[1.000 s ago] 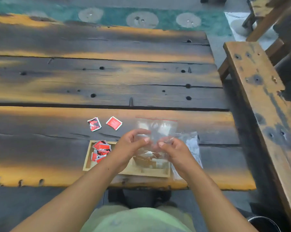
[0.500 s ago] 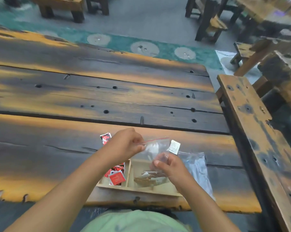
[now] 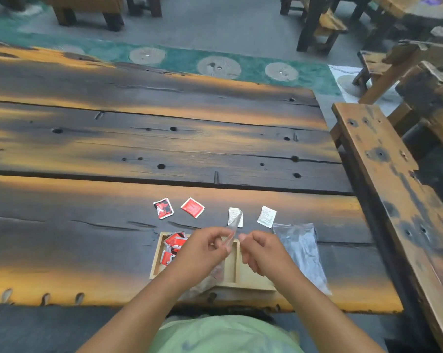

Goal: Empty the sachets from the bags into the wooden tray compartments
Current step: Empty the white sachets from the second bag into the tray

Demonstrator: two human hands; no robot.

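Observation:
The wooden tray (image 3: 156,261) lies near the table's front edge. Its left compartment holds several red sachets (image 3: 173,247). My left hand (image 3: 202,253) hovers over the tray and pinches a clear plastic bag (image 3: 232,229), which stands up edge-on and also hangs below my palm. Just right of the bag, my right hand (image 3: 265,250) has its fingers curled with nothing visible in them. Two white sachets (image 3: 235,217) (image 3: 266,216) and two red sachets (image 3: 163,208) (image 3: 192,207) rest on the table behind the tray.
A second clear bag (image 3: 301,253) lies flat to the right of the tray. The dark plank table (image 3: 164,138) stretches far ahead and left. A wooden bench (image 3: 383,179) runs along the right side, with more benches beyond.
Two white sachets now lie on the table behind the tray. The bag is now narrow and edge-on in my left hand. My right hand has come off it.

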